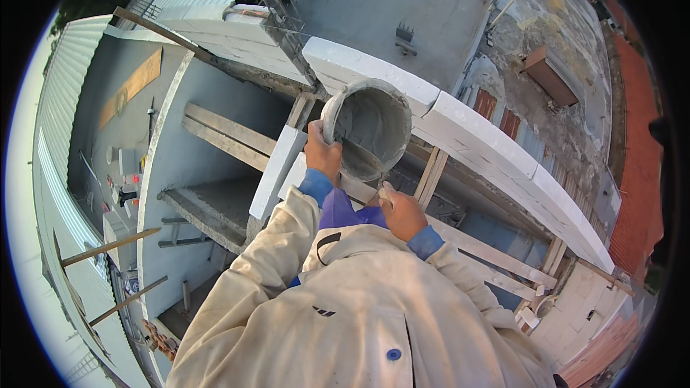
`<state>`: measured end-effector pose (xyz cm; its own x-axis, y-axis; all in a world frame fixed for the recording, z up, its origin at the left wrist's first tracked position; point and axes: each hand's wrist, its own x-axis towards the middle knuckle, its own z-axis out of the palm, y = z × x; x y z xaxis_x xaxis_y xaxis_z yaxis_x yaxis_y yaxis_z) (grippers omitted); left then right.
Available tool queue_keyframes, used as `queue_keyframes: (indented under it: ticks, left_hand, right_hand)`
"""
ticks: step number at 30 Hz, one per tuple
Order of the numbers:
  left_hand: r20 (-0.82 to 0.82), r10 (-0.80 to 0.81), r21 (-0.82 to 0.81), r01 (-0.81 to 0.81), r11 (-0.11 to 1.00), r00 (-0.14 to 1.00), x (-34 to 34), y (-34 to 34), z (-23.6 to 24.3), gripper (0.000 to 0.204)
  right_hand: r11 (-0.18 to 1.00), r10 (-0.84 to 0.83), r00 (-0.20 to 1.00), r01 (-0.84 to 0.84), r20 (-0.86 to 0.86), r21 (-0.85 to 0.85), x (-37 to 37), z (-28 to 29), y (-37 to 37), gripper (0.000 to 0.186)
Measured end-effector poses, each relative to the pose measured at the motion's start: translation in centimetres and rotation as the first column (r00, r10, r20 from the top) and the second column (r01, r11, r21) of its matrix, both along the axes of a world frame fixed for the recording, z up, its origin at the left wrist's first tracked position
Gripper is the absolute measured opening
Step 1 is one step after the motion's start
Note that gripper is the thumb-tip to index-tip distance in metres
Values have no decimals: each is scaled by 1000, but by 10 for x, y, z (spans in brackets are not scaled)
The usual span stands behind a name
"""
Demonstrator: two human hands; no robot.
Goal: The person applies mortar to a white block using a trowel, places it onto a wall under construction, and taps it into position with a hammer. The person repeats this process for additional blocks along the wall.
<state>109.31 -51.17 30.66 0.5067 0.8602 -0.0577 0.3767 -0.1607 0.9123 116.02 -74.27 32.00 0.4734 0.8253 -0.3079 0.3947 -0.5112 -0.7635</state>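
A grey, mortar-crusted bucket [394,111] is tilted so that its open mouth faces me, with wet grey mortar coating its inside. My left hand [323,151] is closed on the bucket's left rim. Just below the bucket's lower right edge, my right hand [402,213] is closed, fingers curled together; what they hold is hidden. Inside the bucket, a grey strip runs slantwise across the mortar; I cannot tell whether it is a tool. Beyond the bucket stands a wall of white blocks [496,133], its top course curving away to the right.
Wooden planks [230,136] span the open gap at left, and another plank [489,248] lies below right. Loose white blocks [277,172] stand beside my left forearm. A deep drop opens between the walls. Wooden poles [111,246] jut out at far left.
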Motion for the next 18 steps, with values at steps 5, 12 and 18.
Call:
queue_keyframes:
  ticks: [5, 12, 18]
  left_hand:
    - [-21, 61, -23, -61, 998, 998, 0, 7, -23, 51]
    - [-72, 13, 2, -13, 1000, 997, -10, 37, -54, 50]
    - [26, 221, -430, -188, 883, 975, -56, 101, -91, 51]
  right_hand:
    - [987, -162, 936, 160, -314, -30, 8, 15, 18, 49]
    - [986, -142, 763, 53, -630, -158, 16, 9, 74, 36]
    - [902, -248, -206, 308, -947, -303, 27, -38, 77, 53]
